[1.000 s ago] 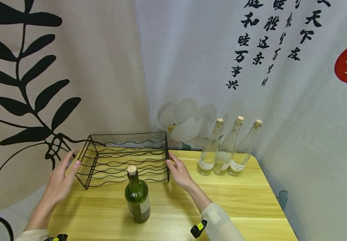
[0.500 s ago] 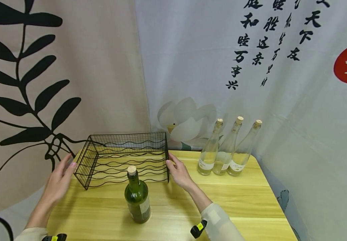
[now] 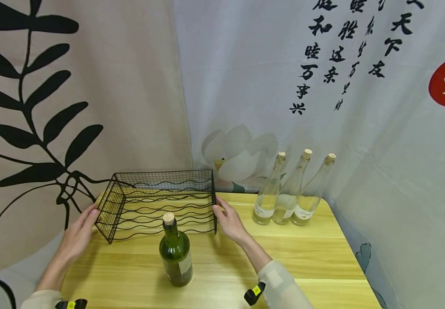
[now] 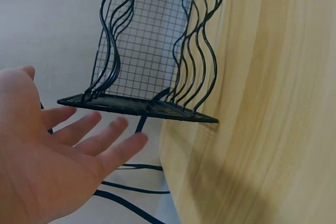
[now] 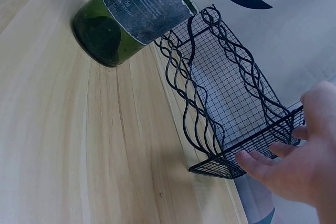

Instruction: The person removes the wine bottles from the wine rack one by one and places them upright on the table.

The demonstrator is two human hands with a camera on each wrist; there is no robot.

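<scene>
A black wire wine rack (image 3: 115,206) with wavy bars stands at the table's back left. My left hand (image 3: 76,236) is at its left end panel, the outstretched fingertips touching or very near the mesh. On the opposite side, my right hand (image 3: 231,221) has its fingers against the right end panel. The right wrist view shows those fingers (image 5: 253,165) extended along the mesh, not wrapped round it. Upright in front of the rack is a green wine bottle (image 3: 176,257) with a cork and a label. Neither hand touches this bottle.
Three clear corked bottles (image 3: 266,199) stand together at the back right of the wooden table (image 3: 303,266). Behind the table hangs a printed cloth (image 3: 245,86) with leaves and writing. Black cables (image 4: 126,200) show past the table's left edge.
My left hand has come in to the right, from just off the rack's left end to its panel. My right hand, the rack and the bottles look unmoved.
</scene>
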